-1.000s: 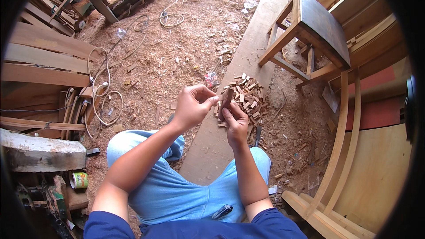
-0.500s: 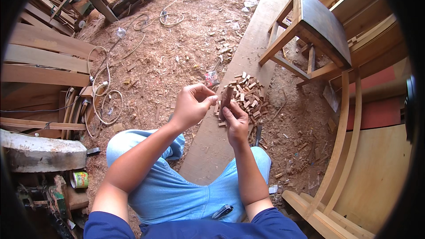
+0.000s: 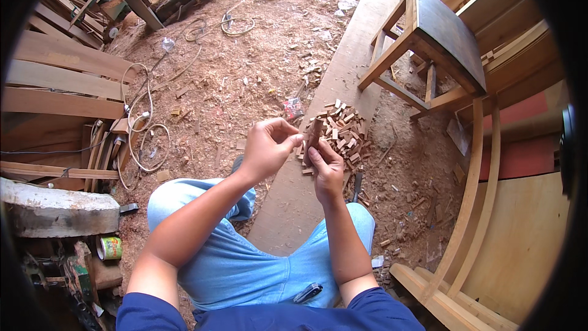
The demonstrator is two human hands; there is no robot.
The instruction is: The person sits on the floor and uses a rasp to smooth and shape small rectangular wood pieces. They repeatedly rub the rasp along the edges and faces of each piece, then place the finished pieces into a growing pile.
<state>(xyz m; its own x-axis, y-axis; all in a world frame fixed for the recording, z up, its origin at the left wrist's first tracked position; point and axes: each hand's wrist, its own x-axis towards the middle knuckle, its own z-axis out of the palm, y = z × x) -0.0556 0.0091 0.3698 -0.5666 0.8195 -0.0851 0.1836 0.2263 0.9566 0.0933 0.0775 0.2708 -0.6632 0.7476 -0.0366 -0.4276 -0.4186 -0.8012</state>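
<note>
My right hand grips a dark brown narrow wooden piece, held nearly upright. Its thumb presses against the lower part of the piece. Beside it, my left hand is closed in a pinch close to the piece's left side; whatever lies between those fingertips is too small to make out. Behind both hands, a pile of small cut wooden blocks lies on a long board. A dark tool handle shows just right of my right wrist.
A wooden chair and curved wooden rails stand to the right. Stacked planks, looped cords, a pale concrete block and a green can are at left. A wooden stand sits at the back, amid shavings.
</note>
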